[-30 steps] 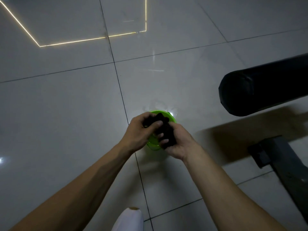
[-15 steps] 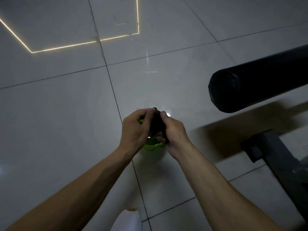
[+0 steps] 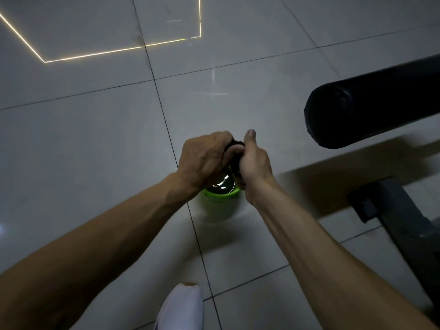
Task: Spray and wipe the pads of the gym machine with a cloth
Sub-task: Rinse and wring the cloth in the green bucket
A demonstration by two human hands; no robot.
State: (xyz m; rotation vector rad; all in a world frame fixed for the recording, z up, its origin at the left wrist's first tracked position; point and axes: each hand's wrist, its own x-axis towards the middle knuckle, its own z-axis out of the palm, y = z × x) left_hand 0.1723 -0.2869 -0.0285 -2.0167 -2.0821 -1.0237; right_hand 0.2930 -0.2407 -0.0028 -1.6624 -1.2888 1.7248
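A small dark cloth (image 3: pixel 234 148) is bunched between both hands, just above a green bucket (image 3: pixel 220 198) holding dark liquid on the tiled floor. My left hand (image 3: pixel 204 158) grips the cloth from the left with curled fingers. My right hand (image 3: pixel 253 160) grips it from the right, thumb pointing up. Most of the cloth is hidden inside the two fists. A black cylindrical roller pad (image 3: pixel 371 108) of the gym machine juts in from the right, above the floor and apart from my hands.
The machine's dark metal base frame (image 3: pixel 400 215) lies on the floor at the lower right. A white shoe (image 3: pixel 181 308) shows at the bottom centre. Grey glossy tiles (image 3: pixel 83 151) spread to the left and far side, with a bright light strip reflected at the upper left.
Both hands have closed tighter around the cloth and risen slightly over the bucket. More of the bucket's rim now shows below them.
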